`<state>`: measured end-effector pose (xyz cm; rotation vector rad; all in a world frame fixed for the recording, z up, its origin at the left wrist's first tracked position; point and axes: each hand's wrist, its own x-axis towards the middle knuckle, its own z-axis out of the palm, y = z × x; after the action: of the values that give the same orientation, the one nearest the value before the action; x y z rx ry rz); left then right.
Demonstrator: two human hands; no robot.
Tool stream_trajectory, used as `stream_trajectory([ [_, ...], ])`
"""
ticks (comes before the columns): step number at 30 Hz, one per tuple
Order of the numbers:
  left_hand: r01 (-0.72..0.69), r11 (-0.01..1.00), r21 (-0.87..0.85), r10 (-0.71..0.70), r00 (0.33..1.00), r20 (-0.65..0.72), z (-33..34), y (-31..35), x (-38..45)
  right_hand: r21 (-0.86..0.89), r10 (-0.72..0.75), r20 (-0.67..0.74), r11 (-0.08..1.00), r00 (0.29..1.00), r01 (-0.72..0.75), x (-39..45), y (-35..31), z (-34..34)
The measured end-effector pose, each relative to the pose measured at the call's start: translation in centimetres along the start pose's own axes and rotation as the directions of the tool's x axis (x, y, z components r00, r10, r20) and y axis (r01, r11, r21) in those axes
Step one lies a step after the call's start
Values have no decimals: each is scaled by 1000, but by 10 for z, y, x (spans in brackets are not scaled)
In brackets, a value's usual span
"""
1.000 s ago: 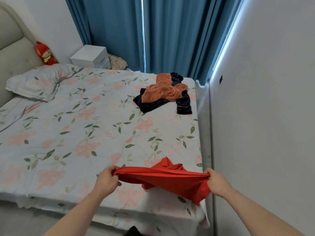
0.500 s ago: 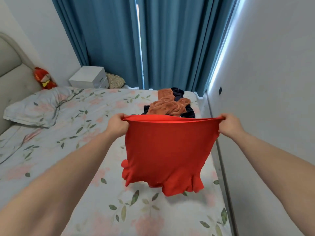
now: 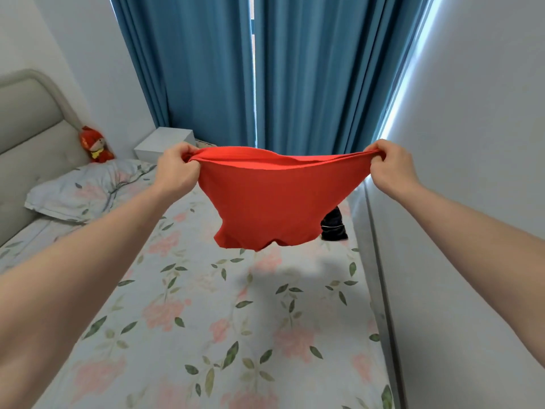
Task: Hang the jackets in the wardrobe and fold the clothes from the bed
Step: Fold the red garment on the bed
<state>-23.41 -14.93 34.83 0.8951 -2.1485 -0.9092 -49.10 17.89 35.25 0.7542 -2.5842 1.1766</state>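
Note:
I hold a red garment (image 3: 277, 199) stretched out in the air above the bed (image 3: 224, 320). My left hand (image 3: 177, 169) grips its left top corner and my right hand (image 3: 392, 166) pinches its right top corner. The cloth hangs down between them, its lower edge well above the floral bedcover. Behind the red garment only a dark navy piece of clothing (image 3: 333, 225) shows near the far right of the bed; the rest of that pile is hidden.
A white wall (image 3: 472, 143) runs close along the bed's right side. Blue curtains (image 3: 265, 69) hang at the far end. A pillow (image 3: 85, 190), a red plush doll (image 3: 95, 144), a grey headboard (image 3: 26, 128) and a white bedside cabinet (image 3: 162, 144) stand at the left.
Both hands have lifted the red garment from low over the bed's near edge up into the air and spread it wide. It now covers the orange and navy pile.

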Motion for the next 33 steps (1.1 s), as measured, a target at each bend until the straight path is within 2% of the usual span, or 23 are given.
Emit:
stream_trajectory([
  [3,7,1000,-6,-7,998,60,6,-22,-37,-12,2,104,1000,995,-1,-32,26,13],
  [7,91,993,72,-102,981,165,33,-78,-103,-58,17,297,998,955,0,-94,75,45],
  [11,146,972,183,-203,916,346,67,-149,-187,-110,100,468,992,878,-55,-177,140,85],
  [16,235,919,315,-378,750,543,104,-235,-295,-246,237,670,965,704,-91,-291,220,125],
  [20,174,884,433,-443,608,660,133,-289,-365,-346,337,772,934,538,-89,-376,274,153],
  [22,141,862,487,-479,537,694,148,-312,-397,-390,387,794,916,470,-95,-413,298,166],
  [25,146,822,550,-548,463,697,170,-347,-440,-444,444,795,890,412,-102,-463,341,188],
  [28,127,803,582,-582,376,722,194,-381,-467,-489,474,792,870,385,-67,-500,381,206],
  [30,101,794,600,-601,289,746,210,-401,-475,-511,494,793,858,358,-51,-512,396,218],
  [33,23,778,628,-624,134,769,229,-422,-481,-594,580,783,804,227,-5,-513,393,232],
])
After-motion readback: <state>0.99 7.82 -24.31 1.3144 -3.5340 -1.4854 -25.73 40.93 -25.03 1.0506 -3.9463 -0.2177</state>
